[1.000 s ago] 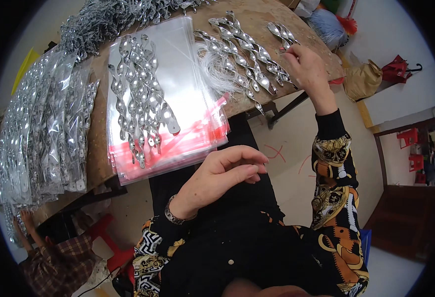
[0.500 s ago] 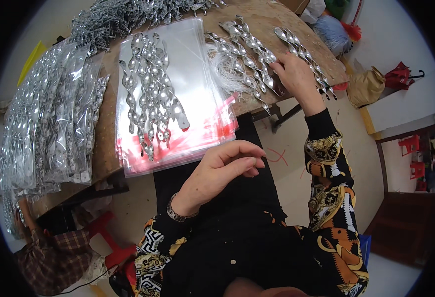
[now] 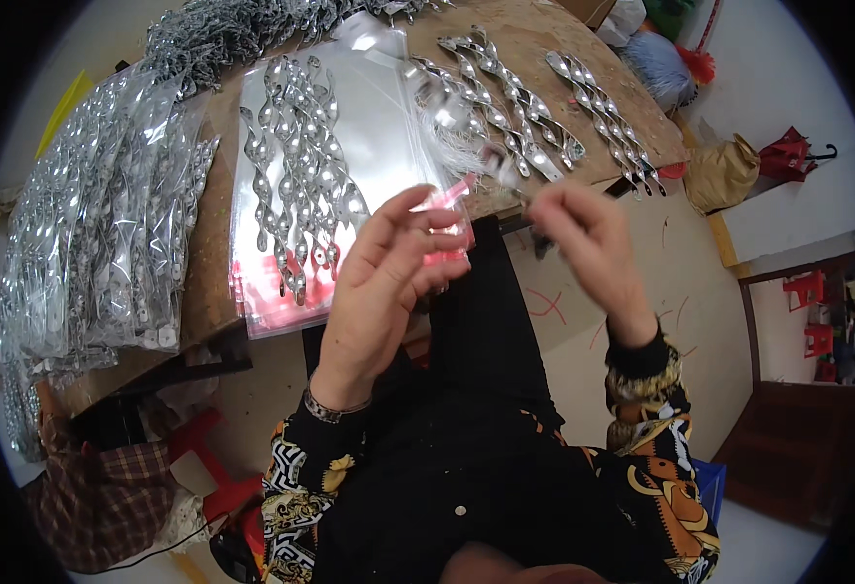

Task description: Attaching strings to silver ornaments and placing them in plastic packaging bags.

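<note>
My right hand is closed on the lower end of a twisted silver strip, smeared by motion, which slants up and left over the table. My left hand is raised at the near edge of the bag stack, fingers curled but apart, with nothing visible in it. On the stack of clear plastic bags with pink-red lower edges lies a bunch of twisted silver strips. To their right, more silver strips rest on the wood, partly over a coil of white string. Another small group of strips lies farther right.
Filled clear bags of silver strips cover the left of the wooden table. A tangled silver heap sits at the back. At lower left is another person in a plaid sleeve. A brown paper bag stands beyond the right end.
My right hand has drawn back toward me from the strips at right, bringing one silver strip up with it. My left hand has risen and moved left, its fingers spreading.
</note>
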A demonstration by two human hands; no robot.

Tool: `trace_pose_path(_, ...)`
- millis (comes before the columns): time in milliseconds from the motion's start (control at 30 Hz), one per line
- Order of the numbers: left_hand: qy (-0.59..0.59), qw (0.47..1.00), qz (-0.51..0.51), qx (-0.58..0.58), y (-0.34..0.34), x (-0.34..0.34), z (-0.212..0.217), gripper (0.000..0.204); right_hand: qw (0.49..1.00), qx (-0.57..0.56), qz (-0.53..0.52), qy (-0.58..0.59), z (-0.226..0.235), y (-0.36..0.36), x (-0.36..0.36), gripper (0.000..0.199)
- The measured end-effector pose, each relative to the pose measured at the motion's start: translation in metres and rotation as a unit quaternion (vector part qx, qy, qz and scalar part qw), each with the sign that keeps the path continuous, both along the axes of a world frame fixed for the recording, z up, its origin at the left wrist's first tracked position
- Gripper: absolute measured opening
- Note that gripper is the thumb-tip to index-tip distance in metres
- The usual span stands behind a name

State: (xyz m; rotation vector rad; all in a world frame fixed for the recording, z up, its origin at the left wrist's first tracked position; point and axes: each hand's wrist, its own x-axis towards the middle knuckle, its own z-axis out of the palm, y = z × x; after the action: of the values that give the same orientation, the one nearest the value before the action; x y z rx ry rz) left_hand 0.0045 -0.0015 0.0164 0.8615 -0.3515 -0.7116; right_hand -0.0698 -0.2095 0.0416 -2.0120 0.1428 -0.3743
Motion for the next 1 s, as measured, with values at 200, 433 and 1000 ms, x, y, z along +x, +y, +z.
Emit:
trace_pose_path(200, 0.066, 0.992, 0.086, -0.062, -0.002, 0.005, 0.003, 0.043, 0.992, 0.006, 0.112, 0.065, -0.013, 0.045, -0.031, 0.007)
trace_pose_path(433, 0.076, 0.989, 0.107, -0.067, 0.004, 0.011, -0.011, 0.022, 0.994, -0.067, 0.082, -0.029, -0.012, 0.034, -0.013, 0.007)
trace_pose_path(1000, 0.064, 0.993, 0.096, -0.035, 0.003, 0.006, -0.023, 0.020, 0.939, -0.329, -0.097, -0.037, -0.050, -0.008, 0.083, 0.017)
